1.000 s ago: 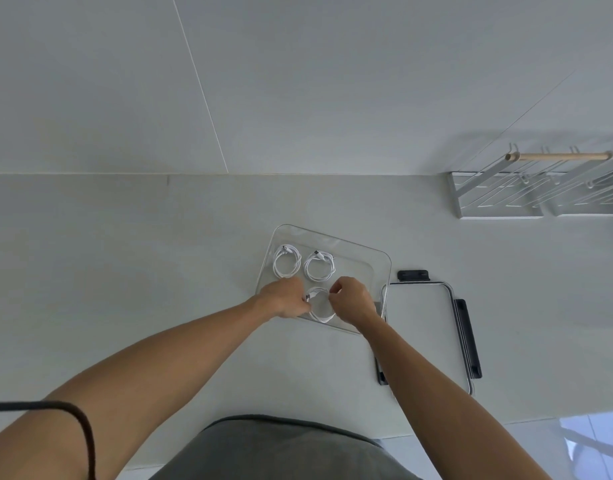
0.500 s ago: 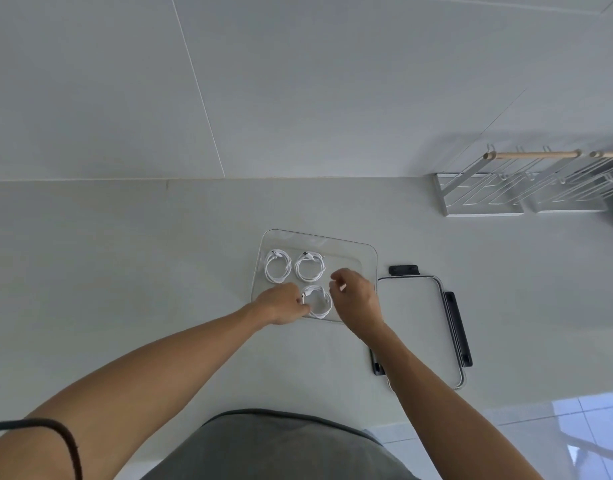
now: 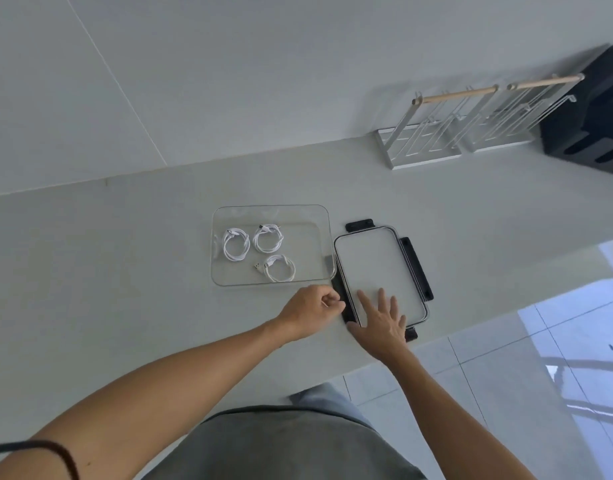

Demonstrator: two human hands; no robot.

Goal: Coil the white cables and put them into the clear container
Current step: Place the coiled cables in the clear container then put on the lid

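Note:
The clear container [image 3: 319,216] sits on the pale counter with three coiled white cables inside: one at the left [image 3: 235,244], one beside it [image 3: 268,239], and one nearer me [image 3: 280,269]. Right of the container lies its clear lid [image 3: 378,265] with black clips. My right hand [image 3: 379,317] rests flat on the lid's near end, fingers spread. My left hand [image 3: 313,308] is loosely curled at the lid's left edge, just in front of the container, with nothing seen in it.
Two white wire racks [image 3: 471,119] with wooden bars stand at the back right against the wall. A black appliance [image 3: 596,112] sits at the far right. The counter's front edge runs just below the lid, with tiled floor [image 3: 540,341] beyond.
Both hands have left the third cable, which now lies coiled in the container. They moved right to the lid, and the view shifted right.

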